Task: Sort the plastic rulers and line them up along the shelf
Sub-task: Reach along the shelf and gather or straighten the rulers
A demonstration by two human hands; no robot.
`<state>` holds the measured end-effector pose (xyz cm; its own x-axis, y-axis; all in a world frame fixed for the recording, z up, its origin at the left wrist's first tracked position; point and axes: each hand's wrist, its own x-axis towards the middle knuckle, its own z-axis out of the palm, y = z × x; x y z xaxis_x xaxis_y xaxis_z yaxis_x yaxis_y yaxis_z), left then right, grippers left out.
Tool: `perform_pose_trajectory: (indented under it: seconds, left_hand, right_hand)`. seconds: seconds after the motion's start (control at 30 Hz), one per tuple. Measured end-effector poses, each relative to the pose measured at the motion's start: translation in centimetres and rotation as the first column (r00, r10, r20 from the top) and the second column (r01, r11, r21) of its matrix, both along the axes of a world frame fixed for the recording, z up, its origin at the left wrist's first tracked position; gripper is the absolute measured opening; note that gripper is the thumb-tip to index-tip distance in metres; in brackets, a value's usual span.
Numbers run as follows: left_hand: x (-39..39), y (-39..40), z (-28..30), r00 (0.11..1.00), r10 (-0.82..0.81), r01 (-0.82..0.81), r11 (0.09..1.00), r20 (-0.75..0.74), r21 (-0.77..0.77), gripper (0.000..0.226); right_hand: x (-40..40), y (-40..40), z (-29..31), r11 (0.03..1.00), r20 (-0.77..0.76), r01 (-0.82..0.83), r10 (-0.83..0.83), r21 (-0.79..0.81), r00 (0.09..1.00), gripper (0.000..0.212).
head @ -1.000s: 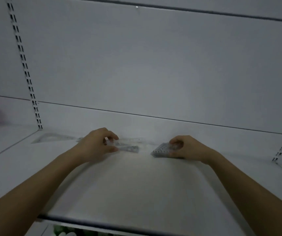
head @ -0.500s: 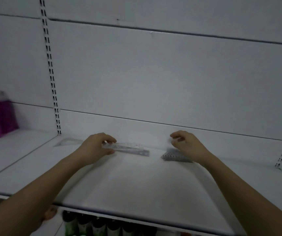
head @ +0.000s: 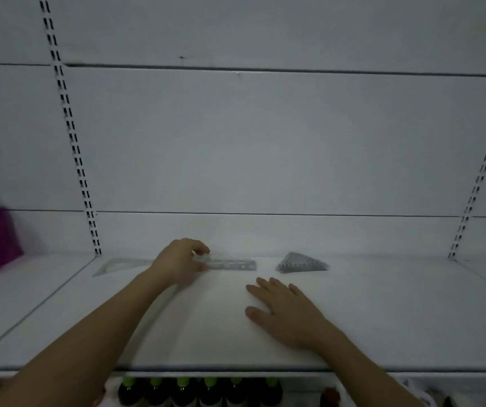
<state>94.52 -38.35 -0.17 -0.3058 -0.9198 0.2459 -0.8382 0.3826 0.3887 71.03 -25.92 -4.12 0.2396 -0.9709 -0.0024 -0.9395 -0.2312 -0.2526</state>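
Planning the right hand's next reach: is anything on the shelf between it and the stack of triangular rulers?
Nothing visible. The right hand lies flat on the shelf, and only bare shelf separates it from the stack of triangular rulers behind it.

A clear straight ruler (head: 230, 264) lies flat along the back of the white shelf (head: 383, 318), its left end hidden. Left of it lies a clear triangular ruler (head: 121, 265), flat. To the right, apart, sits what looks like a stack of grey triangular rulers (head: 300, 262).
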Motion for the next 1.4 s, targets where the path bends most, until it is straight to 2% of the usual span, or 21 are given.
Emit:
perform_pose_trajectory:
  seconds: [0.2, 0.5, 0.87, 1.07, 1.2, 1.27, 1.4]
  left_hand:
    - [-0.5, -2.1, -0.8, 0.996, -0.081, 0.080, 0.996, 0.033, 0.026, 0.039]
    - [-0.4, -4.1, -0.9, 0.970, -0.236, 0.234, 0.972, 0.060, 0.038, 0.041]
    - [0.7, -4.3, -1.7, 0.957, -0.289, 0.288, 0.956, 0.004, 0.051, 0.043]
    - [-1.9, 0.5, -1.4, 0.957, -0.291, 0.291, 0.955, 0.013, -0.053, 0.038]
    - [-5.2, 4.6, -1.5, 0.940, -0.339, 0.338, 0.941, 0.046, 0.028, 0.047]
    - [-7.2, 6.5, -1.2, 0.933, -0.356, 0.353, 0.934, 0.053, 0.060, 0.050]
    - [-11.8, 10.3, -0.3, 0.926, -0.374, 0.368, 0.925, 0.059, 0.091, 0.053]
  right_hand:
    - [0.4, -0.2, 0.1, 0.998, -0.020, 0.066, -0.066, 0.016, 0.998, 0.062]
    - [1.2, 0.2, 0.7, 0.983, 0.126, 0.184, -0.183, 0.006, 0.975, 0.055]
    - [1.6, 0.3, 0.7, 0.942, 0.244, 0.332, -0.314, -0.039, 0.918, 0.044]
    - [1.8, 0.5, 0.9, 0.924, 0.215, 0.375, -0.353, -0.076, 0.911, 0.043]
    - [1.0, 1.2, 1.1, 0.881, 0.063, 0.442, -0.438, -0.169, 0.897, 0.045]
    - [-0.1, 2.1, 1.7, 0.874, -0.013, 0.458, -0.466, -0.163, 0.885, 0.047]
    - [-4.7, 5.2, 3.2, 0.857, -0.009, 0.510, -0.512, -0.078, 0.859, 0.049]
